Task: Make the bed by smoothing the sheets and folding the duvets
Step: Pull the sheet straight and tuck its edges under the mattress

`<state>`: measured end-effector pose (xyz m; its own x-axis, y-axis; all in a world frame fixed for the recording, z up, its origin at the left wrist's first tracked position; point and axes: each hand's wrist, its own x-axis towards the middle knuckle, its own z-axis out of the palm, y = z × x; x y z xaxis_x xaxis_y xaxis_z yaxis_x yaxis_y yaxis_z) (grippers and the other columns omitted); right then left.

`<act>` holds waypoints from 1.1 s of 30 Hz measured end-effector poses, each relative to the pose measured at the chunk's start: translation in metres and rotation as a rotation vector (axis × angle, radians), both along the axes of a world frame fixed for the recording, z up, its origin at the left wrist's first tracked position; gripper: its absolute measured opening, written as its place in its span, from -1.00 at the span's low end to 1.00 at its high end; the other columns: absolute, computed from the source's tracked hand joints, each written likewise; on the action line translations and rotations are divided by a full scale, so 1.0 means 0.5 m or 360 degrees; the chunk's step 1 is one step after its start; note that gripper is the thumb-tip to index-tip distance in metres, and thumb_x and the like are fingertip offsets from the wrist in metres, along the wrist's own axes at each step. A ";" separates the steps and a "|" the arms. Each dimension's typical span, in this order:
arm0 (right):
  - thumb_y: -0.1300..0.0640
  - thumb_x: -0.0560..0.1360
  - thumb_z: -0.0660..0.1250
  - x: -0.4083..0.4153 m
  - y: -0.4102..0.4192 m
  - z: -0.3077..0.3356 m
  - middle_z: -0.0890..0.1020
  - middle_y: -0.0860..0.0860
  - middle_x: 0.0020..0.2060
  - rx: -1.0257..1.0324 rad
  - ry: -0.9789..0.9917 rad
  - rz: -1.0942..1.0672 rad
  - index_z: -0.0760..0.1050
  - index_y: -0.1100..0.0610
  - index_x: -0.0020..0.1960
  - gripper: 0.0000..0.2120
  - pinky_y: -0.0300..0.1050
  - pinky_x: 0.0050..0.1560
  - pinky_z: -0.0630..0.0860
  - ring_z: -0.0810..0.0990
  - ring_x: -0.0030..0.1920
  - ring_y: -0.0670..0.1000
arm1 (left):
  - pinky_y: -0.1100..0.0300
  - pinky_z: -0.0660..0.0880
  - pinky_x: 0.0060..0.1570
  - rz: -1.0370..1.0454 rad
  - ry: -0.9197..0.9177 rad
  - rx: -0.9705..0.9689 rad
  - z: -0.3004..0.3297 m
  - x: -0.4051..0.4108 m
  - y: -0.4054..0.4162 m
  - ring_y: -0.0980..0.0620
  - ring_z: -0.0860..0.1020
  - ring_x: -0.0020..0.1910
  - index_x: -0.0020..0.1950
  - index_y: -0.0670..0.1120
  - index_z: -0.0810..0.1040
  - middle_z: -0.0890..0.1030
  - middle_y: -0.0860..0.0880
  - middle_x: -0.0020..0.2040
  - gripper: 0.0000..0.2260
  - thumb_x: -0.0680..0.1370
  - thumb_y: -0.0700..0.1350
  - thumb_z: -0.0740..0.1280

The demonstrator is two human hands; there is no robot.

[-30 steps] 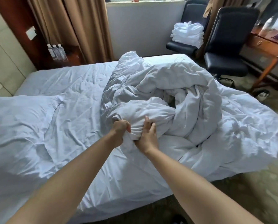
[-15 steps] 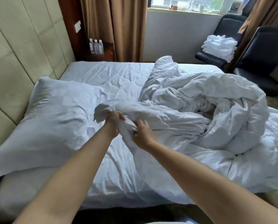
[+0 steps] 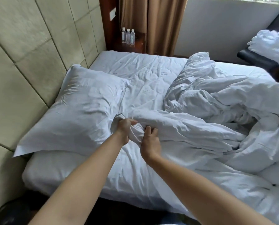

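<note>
A crumpled white duvet (image 3: 216, 101) lies heaped over the right half of the bed, on a wrinkled white sheet (image 3: 145, 75). One end of the duvet stretches left toward a white pillow (image 3: 80, 108) at the headboard. My left hand (image 3: 125, 127) is clenched on that bunched end, right beside the pillow. My right hand (image 3: 149, 142) grips the same bunch of duvet cloth just to the right, fingers curled into the fabric. Both forearms reach in from the bottom of the view.
A padded beige headboard (image 3: 27, 65) runs along the left. Three water bottles (image 3: 128, 36) stand on a wooden nightstand by brown curtains (image 3: 151, 23). A black chair (image 3: 263, 57) with folded white linen (image 3: 271, 44) stands at the far right.
Both hands have pulled the duvet's end leftward toward the pillow, and the view has swung left toward the headboard. The stretched part of the duvet now lies longer across the sheet.
</note>
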<state>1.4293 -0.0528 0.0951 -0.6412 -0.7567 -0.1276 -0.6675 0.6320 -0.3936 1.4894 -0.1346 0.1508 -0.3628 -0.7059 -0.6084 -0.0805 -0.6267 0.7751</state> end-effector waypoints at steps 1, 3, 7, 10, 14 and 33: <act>0.25 0.56 0.18 -0.006 -0.020 0.007 0.34 0.17 0.24 -0.0030 -0.0041 0.0035 0.19 0.13 0.34 -0.62 0.05 0.00 0.45 0.52 0.10 0.25 | -0.09 0.52 0.13 0.0042 -0.0005 0.0018 0.004 0.004 -0.015 -0.22 0.61 -0.08 -0.11 -0.30 0.49 0.67 -0.24 -0.16 -0.94 0.50 -0.33 0.23; 0.24 0.54 0.22 -0.013 -0.063 0.018 0.40 0.18 0.19 -0.0101 -0.0179 0.0135 0.21 0.15 0.27 -0.66 0.05 -0.04 0.43 0.53 0.09 0.28 | -0.18 0.49 0.18 0.0123 -0.0029 0.0027 0.008 0.008 -0.059 -0.27 0.59 0.09 0.05 -0.32 0.52 0.59 -0.32 0.12 -0.81 0.47 -0.32 0.24; 0.22 0.52 0.26 0.011 -0.152 0.053 0.44 0.22 0.17 -0.0283 -0.0401 0.0321 0.19 0.17 0.24 -0.64 0.01 -0.08 0.37 0.52 0.10 0.30 | -0.20 0.53 0.08 0.0301 -0.0019 -0.0040 0.041 0.047 -0.143 -0.30 0.59 0.08 0.16 -0.34 0.50 0.56 -0.36 0.16 -0.71 0.46 -0.29 0.24; 0.18 0.51 0.28 0.067 -0.223 0.092 0.45 0.25 0.18 -0.0347 -0.0487 0.0461 0.19 0.20 0.28 -0.58 0.03 -0.02 0.41 0.51 0.12 0.30 | -0.09 0.53 0.10 0.0425 0.0052 -0.0096 0.096 0.109 -0.199 -0.28 0.59 0.05 0.05 -0.34 0.51 0.56 -0.36 0.15 -0.80 0.50 -0.30 0.19; 0.26 0.50 0.21 0.172 -0.328 0.155 0.47 0.28 0.15 -0.0516 -0.0599 0.0623 0.20 0.20 0.25 -0.65 -0.03 -0.10 0.33 0.50 0.10 0.31 | 0.00 0.57 -0.01 0.0601 0.0222 -0.0257 0.168 0.218 -0.289 -0.23 0.62 -0.05 0.07 -0.32 0.52 0.64 -0.29 0.01 -0.78 0.51 -0.31 0.16; 0.15 0.51 0.27 0.176 -0.371 -0.155 0.30 0.07 0.38 0.0658 -0.0077 0.1128 0.29 0.07 0.43 -0.50 0.01 0.22 0.37 0.32 0.34 0.13 | 0.02 0.54 0.10 0.0570 -0.1138 0.0098 -0.345 0.443 -0.304 -0.18 0.50 0.19 0.35 -0.12 0.29 0.45 -0.17 0.30 -0.32 0.27 -0.33 0.41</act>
